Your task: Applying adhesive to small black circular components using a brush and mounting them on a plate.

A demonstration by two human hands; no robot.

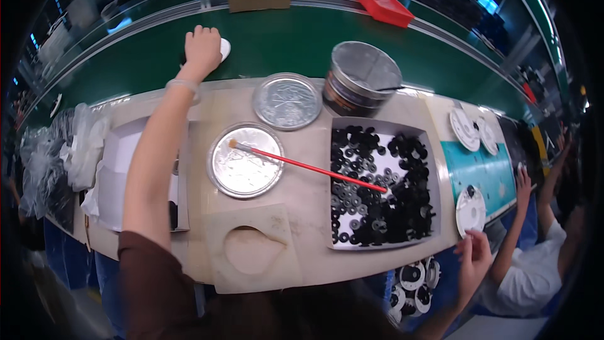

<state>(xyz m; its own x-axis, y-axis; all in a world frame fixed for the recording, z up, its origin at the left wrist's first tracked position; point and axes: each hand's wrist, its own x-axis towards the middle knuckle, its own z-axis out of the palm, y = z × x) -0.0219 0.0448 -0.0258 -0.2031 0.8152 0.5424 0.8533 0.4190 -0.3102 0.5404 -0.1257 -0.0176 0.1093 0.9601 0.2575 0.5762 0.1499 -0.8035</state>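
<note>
In the head view, the left hand (202, 50) reaches far forward onto the green conveyor belt (296, 41), its fingers (200, 33) curled down over a small white disc (224, 48) that pokes out at the hand's right side; the fingers are closed on it. The right hand (475, 258) hangs low at the near edge of the bench (308, 198), fingers loosely spread and holding nothing, its fingertips just beside a white round part (470, 209) lying by a teal mat (481, 167). Between the arms lie 2 round metal lids (286, 101), and a red-handled brush (308, 167) rests across the nearer lid and a tray of black rings (382, 184). A metal tin (362, 79) stands behind the tray. A co-worker's hand (522, 179) shows at right.
</note>
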